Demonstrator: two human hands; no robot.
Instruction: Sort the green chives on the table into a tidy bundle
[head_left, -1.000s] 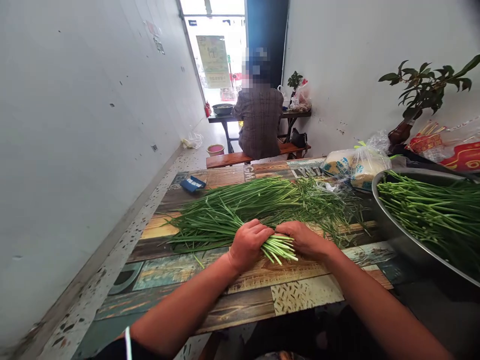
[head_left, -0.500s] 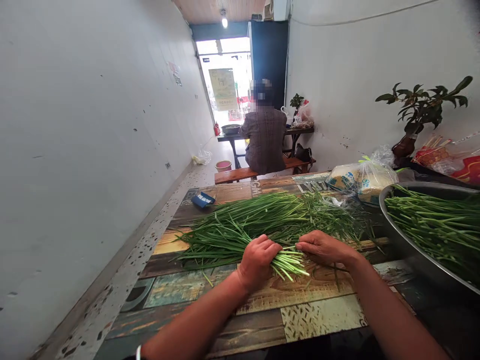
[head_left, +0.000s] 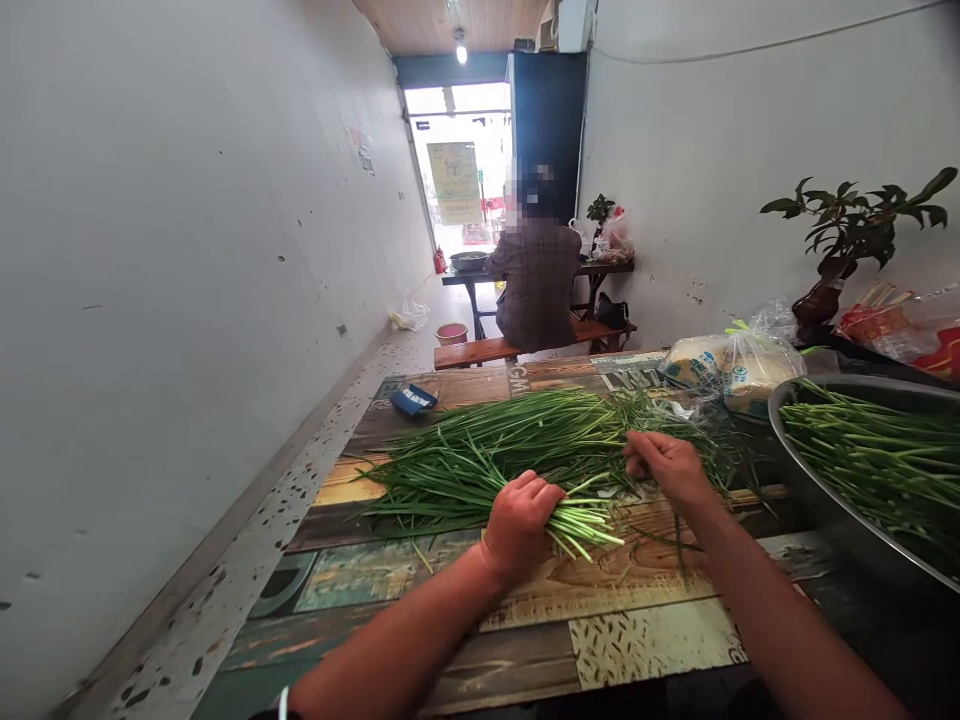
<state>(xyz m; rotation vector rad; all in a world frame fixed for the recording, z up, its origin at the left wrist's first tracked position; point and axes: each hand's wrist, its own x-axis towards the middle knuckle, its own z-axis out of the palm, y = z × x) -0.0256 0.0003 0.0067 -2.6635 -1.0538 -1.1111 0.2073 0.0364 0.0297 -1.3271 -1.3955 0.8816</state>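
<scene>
My left hand (head_left: 523, 525) is wrapped around a bunch of garlic chives (head_left: 589, 528), their pale stem ends sticking out to the right over the table and their leaves trailing left. My right hand (head_left: 667, 470) is apart from the bunch, to its upper right, above loose scraps. Its thumb and fingers are pinched together; whatever they hold is hidden or too thin to make out. A larger pile of garlic chives (head_left: 525, 425) lies just beyond my left hand, with stems pointing right.
A metal basin (head_left: 806, 490) holding green stalks stands at the right. Behind it are plastic-wrapped packages (head_left: 750, 375) and a potted plant (head_left: 862, 225). A blue box (head_left: 413, 400) lies at the table's far left. Another person (head_left: 538, 275) sits on a bench (head_left: 472, 354) further off.
My right hand has moved away from the stem ends, up and to the right. My left hand keeps its hold on the bunch. The view has shifted slightly.
</scene>
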